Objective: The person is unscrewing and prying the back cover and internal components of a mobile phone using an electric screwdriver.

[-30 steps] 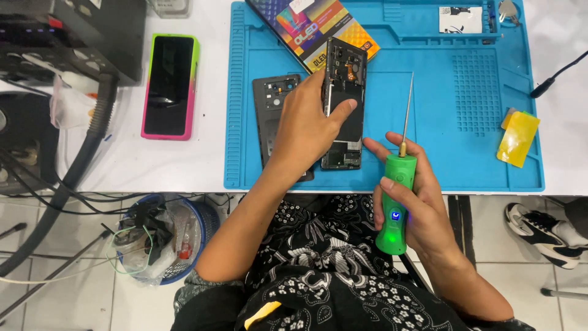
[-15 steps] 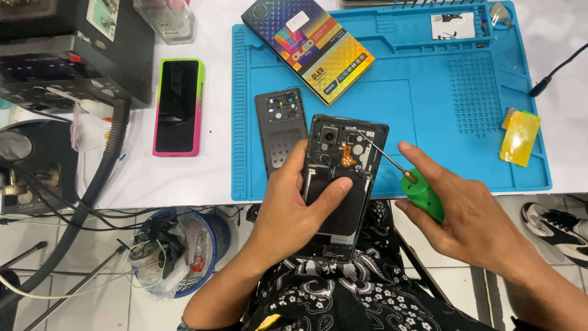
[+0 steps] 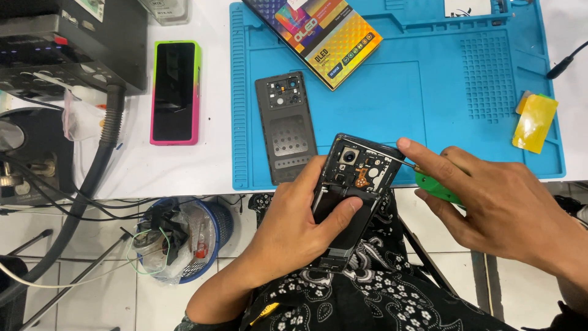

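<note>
The left hand [image 3: 294, 230] is closed around an opened phone [image 3: 355, 184], thumb across its lower half, holding it off the table's edge above the lap. The right hand [image 3: 496, 202] pinches a green-handled screwdriver [image 3: 436, 184], its tip at the phone's upper right corner, beside the camera. A slip there could gouge the exposed board or tear the orange flex cable, and a loosened screw could drop to the floor. Beyond the left hand lies the removed back cover [image 3: 285, 125] on the blue mat [image 3: 392, 104]; farther off, a colourful box [image 3: 324, 37].
</note>
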